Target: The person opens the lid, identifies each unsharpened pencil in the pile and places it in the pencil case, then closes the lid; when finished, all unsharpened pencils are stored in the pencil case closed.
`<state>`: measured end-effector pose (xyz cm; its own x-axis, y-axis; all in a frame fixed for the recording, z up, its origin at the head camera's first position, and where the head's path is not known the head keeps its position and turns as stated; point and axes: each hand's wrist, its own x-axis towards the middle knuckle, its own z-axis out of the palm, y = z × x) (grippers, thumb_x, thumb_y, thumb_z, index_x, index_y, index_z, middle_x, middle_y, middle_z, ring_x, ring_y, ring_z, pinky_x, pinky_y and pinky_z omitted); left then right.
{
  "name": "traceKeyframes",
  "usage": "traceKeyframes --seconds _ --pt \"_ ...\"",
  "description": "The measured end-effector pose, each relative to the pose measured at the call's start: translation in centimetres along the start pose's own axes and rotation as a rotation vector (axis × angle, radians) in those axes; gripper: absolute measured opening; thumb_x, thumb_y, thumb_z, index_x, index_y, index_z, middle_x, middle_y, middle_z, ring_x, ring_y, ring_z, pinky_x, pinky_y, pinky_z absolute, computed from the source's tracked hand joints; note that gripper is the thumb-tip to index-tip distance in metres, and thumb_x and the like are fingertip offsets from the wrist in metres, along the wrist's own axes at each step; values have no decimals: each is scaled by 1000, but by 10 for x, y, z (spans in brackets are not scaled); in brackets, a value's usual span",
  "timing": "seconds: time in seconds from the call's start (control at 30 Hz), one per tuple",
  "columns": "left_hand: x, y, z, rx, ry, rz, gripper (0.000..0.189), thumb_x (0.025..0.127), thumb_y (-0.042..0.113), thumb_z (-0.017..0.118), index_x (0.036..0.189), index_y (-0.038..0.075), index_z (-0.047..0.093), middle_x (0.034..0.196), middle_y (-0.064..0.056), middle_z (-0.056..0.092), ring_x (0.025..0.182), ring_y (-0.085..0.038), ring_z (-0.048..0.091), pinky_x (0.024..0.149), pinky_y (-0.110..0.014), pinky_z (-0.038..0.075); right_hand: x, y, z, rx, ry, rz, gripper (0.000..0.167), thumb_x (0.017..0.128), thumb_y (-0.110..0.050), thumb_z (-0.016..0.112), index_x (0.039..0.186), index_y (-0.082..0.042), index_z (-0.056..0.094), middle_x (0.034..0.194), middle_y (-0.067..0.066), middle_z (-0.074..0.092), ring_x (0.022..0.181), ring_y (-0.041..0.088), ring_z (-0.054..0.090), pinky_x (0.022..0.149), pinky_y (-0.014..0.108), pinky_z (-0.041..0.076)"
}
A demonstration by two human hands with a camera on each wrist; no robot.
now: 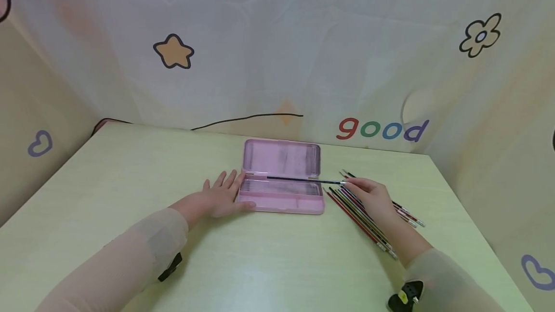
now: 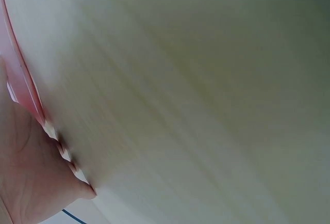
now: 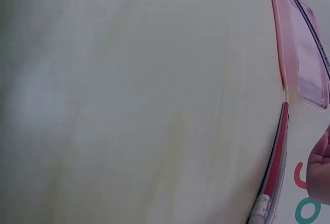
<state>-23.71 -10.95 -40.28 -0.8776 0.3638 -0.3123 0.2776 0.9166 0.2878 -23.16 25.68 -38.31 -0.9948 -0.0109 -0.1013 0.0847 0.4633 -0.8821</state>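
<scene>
A pink pencil case point(image 1: 282, 203) lies with its lid raised on the table. My left hand point(image 1: 223, 201) rests at its left edge, fingers spread and thumb along the front corner; the left wrist view shows the palm point(image 2: 31, 167) beside the pink case. My right hand point(image 1: 373, 199) pinches a dark pencil point(image 1: 303, 179) near its end, and the pencil's other end reaches left over the case near the hinge. Beneath and around that hand lie several pencils point(image 1: 355, 213) with white erasers, red, black and gold, fanned out right of the case.
The pale table point(image 1: 277, 264) extends on all sides of the case. Behind it hangs a printed cloth point(image 1: 277, 61) with a star and the word good. Cloth also closes off the left and right sides.
</scene>
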Motion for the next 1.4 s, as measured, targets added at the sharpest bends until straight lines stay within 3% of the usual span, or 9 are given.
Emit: traceKeyframes --seconds 0.2,0.73,1.07,1.4 --pt "2 -1 0 1 -4 -1 97 85 73 31 150 11 -6 155 -16 -3 139 -39 -5 103 -65 1 6 -1 9 9 6 4 50 87 -43 62 123 -7 60 121 7 58 106 18 52 85 24 46" --pt "6 -5 2 -37 12 1 103 79 80 28 150 13 -6 155 -14 -3 139 -37 -7 103 -65 -3 13 -11 26 7 -22 -18 41 91 -33 61 121 -5 62 122 9 59 111 19 50 92 32 43" --pt "3 -4 1 -17 -11 -2 99 84 75 30 150 12 -8 155 -15 -5 139 -38 -8 103 -64 -2 20 -11 39 8 -16 -56 32 90 -24 64 114 -3 66 108 8 65 90 15 55 70 20 48" --pt "4 -4 3 -19 -11 -1 98 84 75 29 150 13 -8 155 -15 -6 139 -37 -9 104 -64 -2 20 -16 47 18 -23 -41 29 90 -19 63 113 -2 66 97 4 63 78 16 52 63 21 45"
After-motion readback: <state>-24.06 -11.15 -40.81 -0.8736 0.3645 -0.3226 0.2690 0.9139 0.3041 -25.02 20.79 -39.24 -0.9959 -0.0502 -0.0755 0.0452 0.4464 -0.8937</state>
